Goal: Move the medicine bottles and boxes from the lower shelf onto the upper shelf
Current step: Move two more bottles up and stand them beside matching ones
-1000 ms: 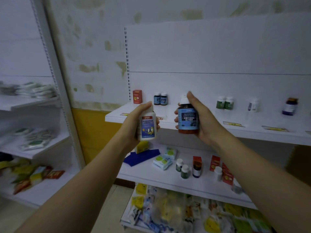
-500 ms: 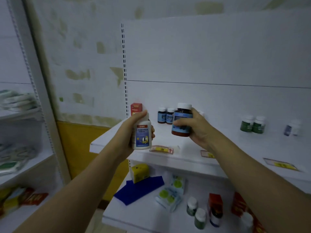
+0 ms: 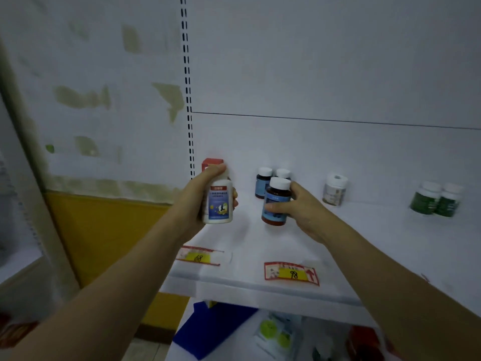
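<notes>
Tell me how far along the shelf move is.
Done: red box and green bottles stand on the upper shelf. In hand: left hand grips a white bottle, right hand a brown bottle, both unreleased. Left: a red carton and packets on the lower shelf.

**Desk:** Report obscured items on the upper shelf [image 3: 364, 243].

**Operator:** My left hand [image 3: 197, 201] and the white bottle [image 3: 218, 201] cover most of the red box [image 3: 212, 162]; I see only its top. The brown bottle [image 3: 276, 201] hides the rear bottle [image 3: 283, 172] below its cap. I cannot tell whether the brown bottle's base touches the shelf.

**Desk:** Legibility?

**Operator:** Label print on both held bottles is too small to read. The green bottles [image 3: 432, 199] are blurred.

**Desk:** And the lower shelf [image 3: 244, 334]?

**Operator:** Cut off by the bottom edge. The blue pad [image 3: 213, 327] and packets [image 3: 276, 332] are blurred.
</notes>
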Tool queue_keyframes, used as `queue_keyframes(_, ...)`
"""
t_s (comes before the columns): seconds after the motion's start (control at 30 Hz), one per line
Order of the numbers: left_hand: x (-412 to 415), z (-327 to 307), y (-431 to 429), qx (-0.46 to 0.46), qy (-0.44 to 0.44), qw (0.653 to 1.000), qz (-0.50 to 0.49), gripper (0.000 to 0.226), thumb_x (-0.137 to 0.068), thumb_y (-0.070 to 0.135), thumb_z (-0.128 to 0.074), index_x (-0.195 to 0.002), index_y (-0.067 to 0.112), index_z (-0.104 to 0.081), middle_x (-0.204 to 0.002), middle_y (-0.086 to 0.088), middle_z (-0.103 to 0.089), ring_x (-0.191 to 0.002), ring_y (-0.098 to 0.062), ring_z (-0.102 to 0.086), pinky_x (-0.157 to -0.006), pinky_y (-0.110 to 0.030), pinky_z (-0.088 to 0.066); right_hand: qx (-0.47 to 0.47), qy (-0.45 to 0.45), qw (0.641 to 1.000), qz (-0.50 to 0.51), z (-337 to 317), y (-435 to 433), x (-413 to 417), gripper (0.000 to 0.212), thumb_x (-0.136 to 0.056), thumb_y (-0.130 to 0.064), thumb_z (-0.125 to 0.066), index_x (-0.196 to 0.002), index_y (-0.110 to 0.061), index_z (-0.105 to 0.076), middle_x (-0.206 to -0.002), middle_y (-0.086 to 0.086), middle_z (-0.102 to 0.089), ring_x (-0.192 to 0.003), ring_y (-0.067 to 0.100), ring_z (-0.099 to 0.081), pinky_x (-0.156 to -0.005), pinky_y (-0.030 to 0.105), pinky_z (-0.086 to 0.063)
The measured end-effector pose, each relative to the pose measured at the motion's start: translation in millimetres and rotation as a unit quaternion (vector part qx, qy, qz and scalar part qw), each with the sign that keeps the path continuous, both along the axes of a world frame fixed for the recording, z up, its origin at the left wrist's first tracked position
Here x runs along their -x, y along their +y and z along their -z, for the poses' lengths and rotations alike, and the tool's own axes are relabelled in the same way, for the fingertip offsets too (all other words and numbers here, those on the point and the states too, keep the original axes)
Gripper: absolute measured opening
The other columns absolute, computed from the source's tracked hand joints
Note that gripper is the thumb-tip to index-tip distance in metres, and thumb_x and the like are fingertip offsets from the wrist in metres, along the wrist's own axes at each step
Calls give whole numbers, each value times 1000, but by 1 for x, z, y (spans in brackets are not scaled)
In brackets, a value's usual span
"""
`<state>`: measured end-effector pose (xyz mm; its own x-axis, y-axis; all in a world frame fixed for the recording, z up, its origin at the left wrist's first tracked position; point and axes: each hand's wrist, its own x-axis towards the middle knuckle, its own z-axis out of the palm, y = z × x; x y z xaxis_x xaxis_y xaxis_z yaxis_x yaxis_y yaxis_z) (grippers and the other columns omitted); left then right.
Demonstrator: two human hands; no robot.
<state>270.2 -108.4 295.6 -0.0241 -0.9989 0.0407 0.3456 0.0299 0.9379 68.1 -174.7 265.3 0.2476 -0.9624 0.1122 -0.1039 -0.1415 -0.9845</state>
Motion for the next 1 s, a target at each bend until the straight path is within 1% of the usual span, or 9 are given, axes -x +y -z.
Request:
queue_keyframes(0.1, -20, -4, -28, 14, -5, 999, 36, 26, -84, 34, -59, -91, 9, -59, -63, -6, -66, -54, -18, -63, -56, -26, -56, 1, 42, 998, 41, 3, -22, -14, 58, -74, 0, -75, -124, -15, -51, -118, 1, -60, -114, 23, -57, -101, 39, -46)
queue_keyframes(0.17, -33, -8, -46, 22, 2, 998, 61, 34, -78, 35, -63, -97, 8, -57, -64, -7, -66, -55, -18, -63, -57, -26, -56, 4, 76, 995, 70, 4, -33, -24, 60, -74, 0, -75, -127, -12, -50, -122, 4, -59, -115, 24, -56, -96, 35, -46)
queue_keyframes(0.27, -46, -5, -69, 20, -12, 996, 90, 43, -66, 38, -67, -96, 8, -58, -65, -7, -67, -57, -19, -64, -59, -28, -56, 26, 115, 986, 116, 14, -45, -34, 58, -76, 4, -73, -126, -9, -47, -112, 1, -56, -105, 19, -54, -86, 29, -43)
queue_keyframes(0.33, -52, -1, -82, 17, -13, 995, 101, 36, -65, 38, -67, -88, 11, -60, -65, -7, -66, -57, -19, -64, -59, -28, -56, 34, 143, 978, 146, 22, -51, -38, 56, -76, 4, -72, -125, -6, -47, -108, 2, -54, -99, 17, -52, -84, 28, -42)
queue_keyframes(0.47, -58, 9, -100, 16, -5, 993, 113, 24, -67, 37, -66, -75, 14, -63, -66, -8, -65, -57, -20, -62, -58, -28, -55, 52, 201, 962, 176, 30, -69, -40, 50, -73, 0, -76, -118, -3, -54, -117, 12, -61, -108, 26, -59, -89, 33, -48)
queue_keyframes(0.57, -61, 14, -110, 11, -1, 994, 108, 25, -70, 37, -66, -77, 13, -62, -68, -10, -64, -59, -21, -62, -59, -28, -56, 69, 251, 949, 175, 28, -84, -41, 52, -74, -6, -77, -120, -5, -53, -122, 9, -61, -113, 24, -57, -87, 28, -44)
queue_keyframes(0.67, -62, 16, -117, -3, 9, 996, 90, 20, -82, 32, -62, -72, 15, -62, -65, -9, -64, -57, -20, -62, -58, -27, -57, 72, 279, 940, 185, 28, -96, -41, 49, -78, -7, -73, -121, -5, -50, -122, 8, -58, -112, 23, -56, -83, 25, -41)
queue_keyframes(0.83, -60, 22, -125, -18, 2, 995, 98, 29, -72, 36, -66, -84, 11, -61, -68, -10, -65, -58, -20, -63, -57, -27, -55, 93, 306, 923, 213, 31, -114, -43, 44, -75, -10, -75, -113, -2, -54, -124, 14, -54, -109, 25, -57, -83, 25, -44)
queue_keyframes(1.0, -59, 28, -127, -25, 12, 996, 79, 20, -84, 31, -61, -84, 11, -60, -66, -9, -64, -55, -19, -63, -57, -28, -56, 90, 335, 912, 218, 34, -122, -43, 42, -76, -10, -75, -110, 0, -53, -121, 16, -55, -107, 25, -57, -78, 22, -40)
